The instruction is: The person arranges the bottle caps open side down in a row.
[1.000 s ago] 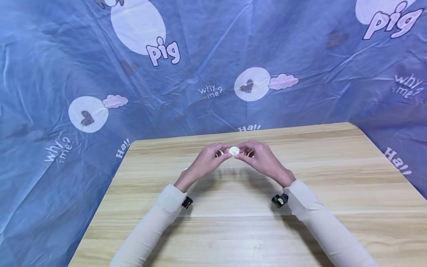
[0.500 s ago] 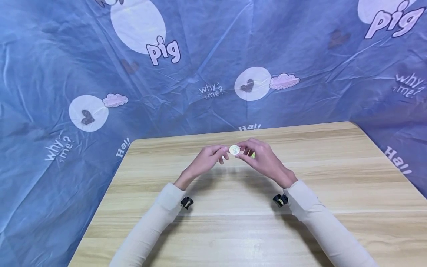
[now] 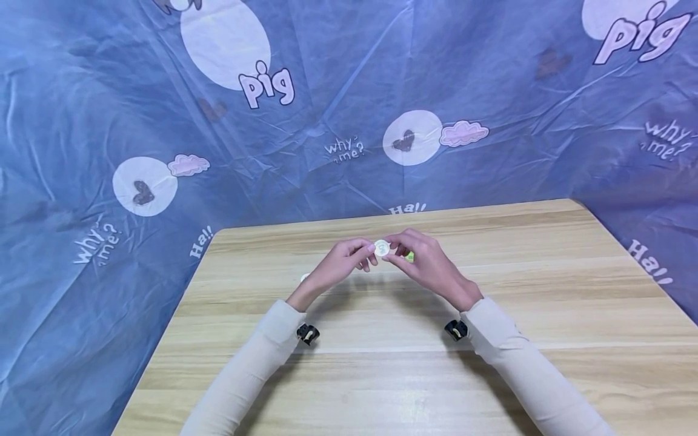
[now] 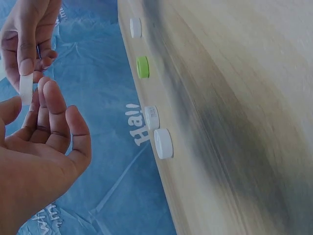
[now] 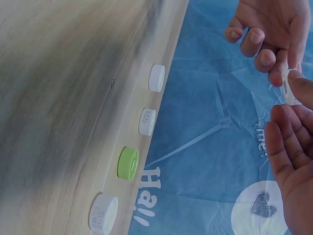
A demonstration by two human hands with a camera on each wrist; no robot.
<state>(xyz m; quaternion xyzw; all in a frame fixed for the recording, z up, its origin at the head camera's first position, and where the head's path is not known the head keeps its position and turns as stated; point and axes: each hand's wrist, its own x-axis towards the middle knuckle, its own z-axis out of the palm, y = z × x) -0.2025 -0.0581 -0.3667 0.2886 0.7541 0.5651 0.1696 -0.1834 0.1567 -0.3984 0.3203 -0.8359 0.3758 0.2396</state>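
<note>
The left hand (image 3: 338, 264) and right hand (image 3: 429, 261) hold one white bottle cap (image 3: 382, 248) between them.
Each pinches it between thumb and fingers, above the wooden table (image 3: 392, 375). Four more caps sit in a row near the far edge: leftmost a plain white cap (image 4: 164, 143), then a printed white cap (image 5: 146, 122), one green cap (image 5: 126, 164) and, rightmost, another white cap (image 5: 100, 214).

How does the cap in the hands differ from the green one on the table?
The held cap is white; the green cap is bright lime. The held cap is off the table, between left hand and right hand; the green cap rests on the table, untouched. Both are round.
</note>
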